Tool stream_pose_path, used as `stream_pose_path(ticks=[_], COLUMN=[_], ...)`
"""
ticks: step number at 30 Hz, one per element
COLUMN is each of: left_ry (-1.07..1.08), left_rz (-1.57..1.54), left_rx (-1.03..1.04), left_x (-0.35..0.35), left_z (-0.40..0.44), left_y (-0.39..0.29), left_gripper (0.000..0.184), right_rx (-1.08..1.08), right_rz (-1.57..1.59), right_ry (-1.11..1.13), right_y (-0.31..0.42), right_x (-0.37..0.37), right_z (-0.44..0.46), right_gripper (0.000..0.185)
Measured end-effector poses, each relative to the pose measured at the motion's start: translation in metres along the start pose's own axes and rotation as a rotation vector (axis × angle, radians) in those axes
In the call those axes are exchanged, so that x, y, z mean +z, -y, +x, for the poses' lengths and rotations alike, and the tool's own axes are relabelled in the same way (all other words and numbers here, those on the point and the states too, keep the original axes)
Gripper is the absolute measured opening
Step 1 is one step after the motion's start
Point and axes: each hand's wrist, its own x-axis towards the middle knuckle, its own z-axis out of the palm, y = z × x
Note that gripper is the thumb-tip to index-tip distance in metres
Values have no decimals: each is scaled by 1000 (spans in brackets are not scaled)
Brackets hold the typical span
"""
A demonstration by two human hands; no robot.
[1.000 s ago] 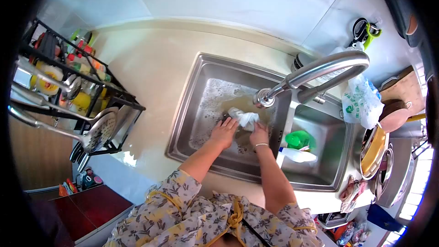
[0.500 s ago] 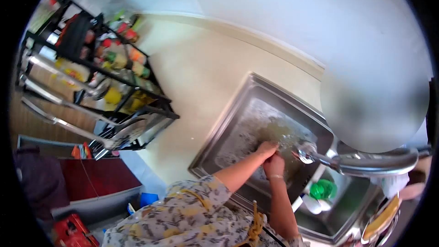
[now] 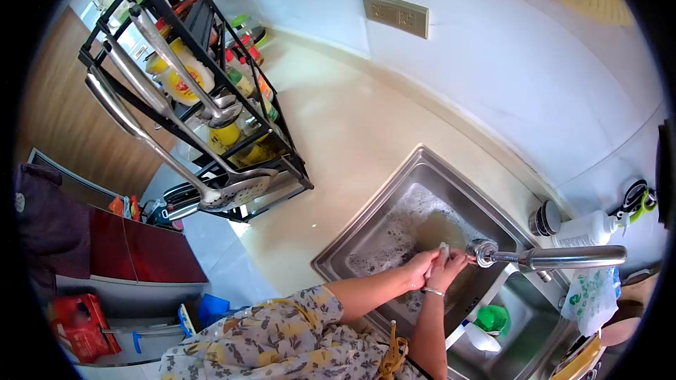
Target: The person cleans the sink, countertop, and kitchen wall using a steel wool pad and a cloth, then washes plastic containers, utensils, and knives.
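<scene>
Right, both hands together now — left hand (image 3: 420, 269) pressed up to right hand (image 3: 448, 271), the two clamped on the cloth (image 3: 444, 247), as I judge it. Only a small pale tip pokes out past my fingers, on the side away from me; the rest is hidden in my grip, so I can't tell which way its long axis runs.

The thing that matters is the tap (image 3: 482, 252): its mouth sits just right of my right hand, so that hand is nearer and my left is on the far side of the cloth. Touching or only close to the fingers? I can't tell from here.

Around me, the big basin (image 3: 367, 210) surrounds both hands, suds (image 3: 405, 229) lying beyond and left of them. Right of my right hand is the small basin (image 3: 531, 309), with a green thing (image 3: 493, 319) and a white bottle (image 3: 482, 339) in it.

Well off to the left of my left hand stands the rack (image 3: 299, 172) — clear of my arms. To the right, the tap itself stands in the way.
</scene>
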Motion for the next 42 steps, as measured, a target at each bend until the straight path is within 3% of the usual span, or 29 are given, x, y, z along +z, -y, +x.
stream_pose_path(ticks=[1,2,3,6,7,8,9,10,11,13,17,18,24,25,26,28,29,31,32,33,37,41,42], left_ry=[43,31,19,-101,28,-20,-68,66,199,-36,6,-77,-249,-276,-275,-194,-149,-122,-88,-54,-6,-30,-32], left_rz=[14,-8,-29,76,111,66,26,82,137,-48,-100,-86,-10,36,36,185,261,308,468,628,744,742,741], left_rx=[8,22,35,100,82,128,175,175,179,162,47,3,-13,-6,-2,52,80,137,198,258,261,358,391], left_x=[3,9,17,32,8,14,20,3,-13,16,3,2,-27,-27,-26,-22,-18,-18,-14,-11,0,0,1], left_z=[-7,-11,-16,-25,-1,-9,-17,-3,10,-24,-29,-30,-10,-13,-15,-19,-20,-21,-27,-34,-57,-63,-68], left_y=[5,9,9,-3,-3,-8,-16,-10,-4,-4,2,4,15,14,10,-7,-15,-25,-29,-32,-41,-48,-53], left_gripper=[35,37,39,42,47,46,46,46,46,46,46,46,47,46,46,41,38,30,29,30,23,14,14], right_rx=[83,242,238,457,499,505,363,221,225,218,466,491,198,316,313,405,403,575,533,530,532,579,593], right_rz=[97,156,156,624,698,688,523,360,359,233,106,68,-239,-169,-168,391,391,791,893,893,987,1110,1129], right_ry=[-57,59,61,286,143,137,134,133,133,263,453,485,396,323,324,273,271,187,216,217,376,458,390], right_y=[-1,-2,-2,-11,44,56,62,64,56,41,49,39,-68,-10,-10,-10,-4,37,24,29,45,42,55], right_x=[1,-6,-3,3,1,-2,-4,-6,-6,-8,-11,-8,38,22,22,17,13,-7,-10,-14,-28,-26,-25], right_z=[3,3,0,-14,-21,-26,-30,-31,-31,-26,-15,-16,-38,-40,-33,-24,-20,-11,-6,-6,-14,-16,-17], right_gripper=[38,39,39,52,45,45,42,40,40,40,38,38,43,45,45,35,35,39,46,46,49,49,47])
